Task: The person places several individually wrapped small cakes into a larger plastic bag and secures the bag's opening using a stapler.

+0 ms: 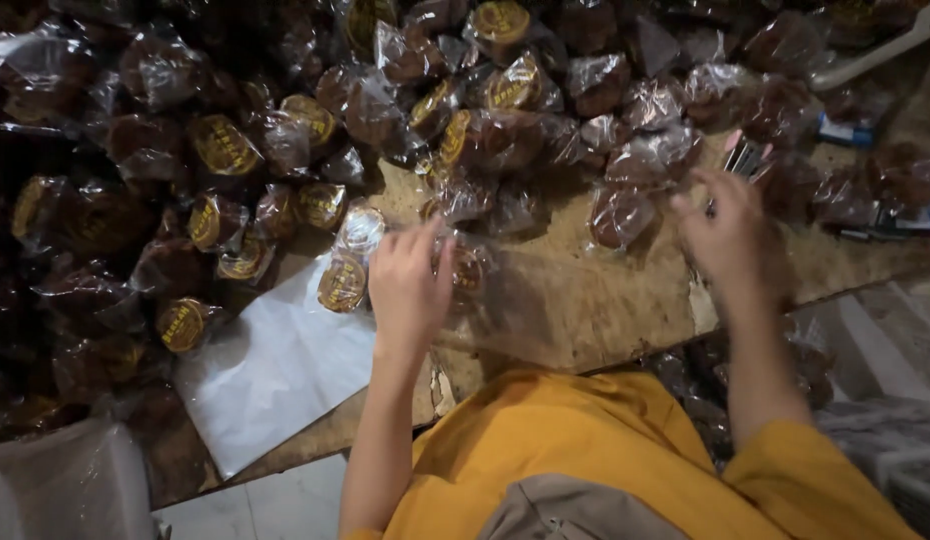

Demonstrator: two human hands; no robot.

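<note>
On the worn wooden board [575,300], we list one clear plastic bag [515,285]: thin, glossy, crinkled film, stretched between our two hands, its long axis running left to right across the bare middle of the board. Our left hand [410,285] pinches its left end, fingers curled around the film. Our right hand [730,235] is blurred; we cannot tell how firmly it grips the right end. Beyond the bag lies a heap of wrapped brown cakes [385,110], rounded and dark, in shiny cellophane, many bearing round gold labels. Beside the left hand rests a flat white paper sheet [275,370], matte, lying at a slant.
</note>
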